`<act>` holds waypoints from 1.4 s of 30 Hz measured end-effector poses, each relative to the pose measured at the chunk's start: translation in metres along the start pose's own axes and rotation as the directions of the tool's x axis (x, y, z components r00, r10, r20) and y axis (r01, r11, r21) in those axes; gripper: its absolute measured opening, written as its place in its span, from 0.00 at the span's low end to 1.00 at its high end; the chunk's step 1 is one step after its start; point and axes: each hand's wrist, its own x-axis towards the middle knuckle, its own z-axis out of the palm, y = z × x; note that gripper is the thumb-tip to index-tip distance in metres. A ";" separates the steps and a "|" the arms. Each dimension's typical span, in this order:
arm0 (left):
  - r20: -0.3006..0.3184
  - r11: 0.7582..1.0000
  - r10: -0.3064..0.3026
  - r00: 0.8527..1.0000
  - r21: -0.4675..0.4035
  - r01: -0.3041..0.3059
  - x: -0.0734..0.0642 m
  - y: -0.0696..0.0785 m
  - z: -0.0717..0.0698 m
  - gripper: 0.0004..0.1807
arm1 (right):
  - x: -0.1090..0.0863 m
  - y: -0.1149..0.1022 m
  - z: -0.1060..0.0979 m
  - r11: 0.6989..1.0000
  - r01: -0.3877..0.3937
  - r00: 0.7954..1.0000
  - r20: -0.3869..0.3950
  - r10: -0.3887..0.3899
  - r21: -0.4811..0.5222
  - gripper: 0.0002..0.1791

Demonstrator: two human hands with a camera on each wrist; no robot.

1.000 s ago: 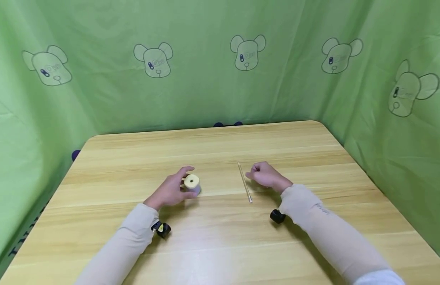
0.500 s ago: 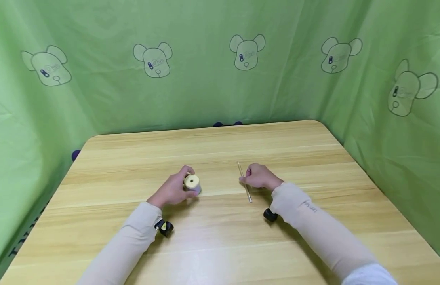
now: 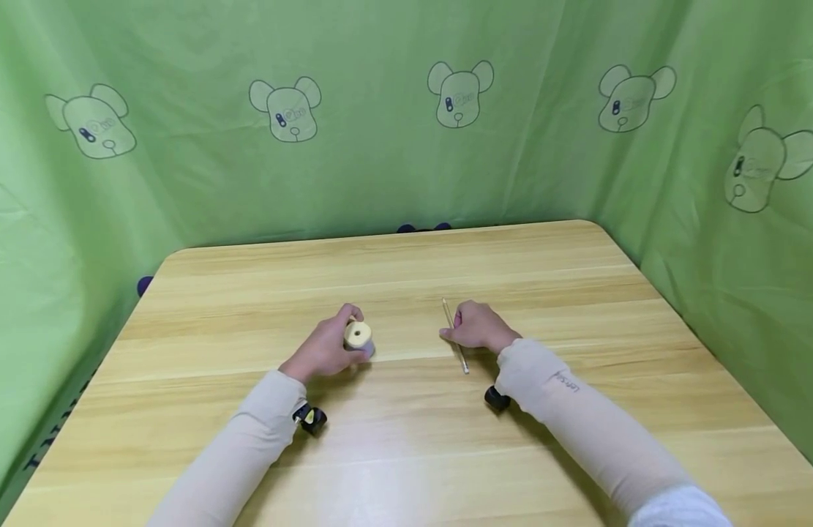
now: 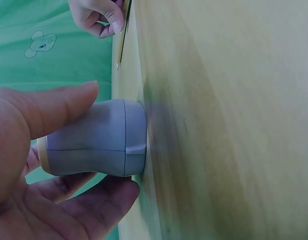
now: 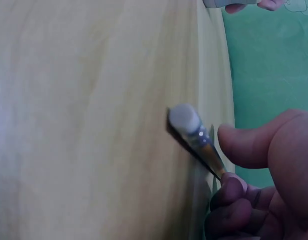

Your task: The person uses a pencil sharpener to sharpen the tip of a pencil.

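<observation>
On the table (image 3: 406, 432), both hands have just closed in. The left hand (image 3: 327, 350) now curls round the upright sharpener (image 4: 91, 137); the right hand (image 3: 477, 326), partly curled, has reached the pencil (image 3: 462, 356) lying flat, though I can't tell whether it pinches it. Both things are within grasp. The sharpener's insides are hidden.

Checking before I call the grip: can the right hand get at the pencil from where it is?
Very likely yes: the right hand is right at the middle of the pencil, and nothing visible stands in its way.
</observation>
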 end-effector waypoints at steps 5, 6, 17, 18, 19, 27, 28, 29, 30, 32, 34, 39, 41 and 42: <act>0.001 1.000 -0.010 1.000 0.001 0.010 0.000 0.001 0.000 0.30 | 0.003 0.001 0.003 0.999 -0.009 1.000 -0.014 0.009 -0.033 0.17; 0.000 1.000 -0.014 1.000 0.000 0.014 0.000 0.001 0.000 0.30 | 0.003 0.000 0.004 0.999 -0.013 1.000 -0.016 0.013 -0.032 0.18; -0.049 1.000 -0.007 0.999 0.015 0.008 0.003 0.002 0.003 0.30 | 0.001 -0.001 0.003 1.000 -0.020 0.999 -0.029 0.020 -0.001 0.28; -0.050 1.000 -0.007 0.999 0.012 0.007 0.003 0.003 0.003 0.30 | 0.000 -0.001 0.003 1.000 -0.022 0.999 -0.030 0.022 0.002 0.28; -0.052 1.000 -0.007 0.999 0.009 0.007 0.003 0.003 0.003 0.30 | 0.000 -0.001 0.003 1.000 -0.024 0.999 -0.031 0.024 0.004 0.28; -0.051 1.000 -0.007 0.999 -0.027 0.006 0.001 0.005 0.000 0.28 | -0.003 0.002 0.001 1.000 -0.009 0.999 -0.052 0.010 0.018 0.24; -0.050 1.000 -0.003 0.999 -0.027 0.002 0.001 0.006 0.000 0.28 | -0.004 0.002 -0.001 1.000 -0.003 0.998 -0.059 0.005 0.021 0.23; -0.050 1.000 0.000 0.999 -0.024 -0.001 0.001 0.006 -0.001 0.28 | -0.005 0.001 -0.002 1.000 0.003 0.998 -0.066 -0.002 0.024 0.22; -0.050 1.000 0.001 0.999 -0.024 -0.002 0.001 0.006 -0.002 0.28 | -0.005 0.001 -0.004 1.000 0.007 0.997 -0.071 -0.005 0.024 0.20; -0.053 1.000 0.001 0.999 -0.023 -0.002 0.002 0.006 -0.004 0.28 | -0.007 0.000 -0.008 1.000 0.015 0.997 -0.082 -0.013 0.026 0.18; -0.058 1.000 -0.003 0.998 -0.022 0.002 0.003 0.006 -0.006 0.28 | -0.009 0.000 -0.011 1.000 0.018 0.995 -0.094 -0.016 0.020 0.16; -0.084 0.999 -0.001 0.997 -0.037 -0.002 0.003 0.006 -0.010 0.29 | -0.010 0.000 -0.019 1.000 0.018 0.996 -0.092 -0.018 -0.001 0.13; -0.095 0.999 0.009 0.995 -0.036 -0.012 0.003 0.006 -0.011 0.29 | -0.011 0.001 -0.021 1.000 0.021 0.996 -0.086 -0.021 0.001 0.12; -0.101 0.999 0.011 0.995 -0.034 -0.015 0.002 0.005 -0.012 0.29 | -0.011 0.002 -0.021 1.000 0.024 0.996 -0.086 -0.024 0.002 0.11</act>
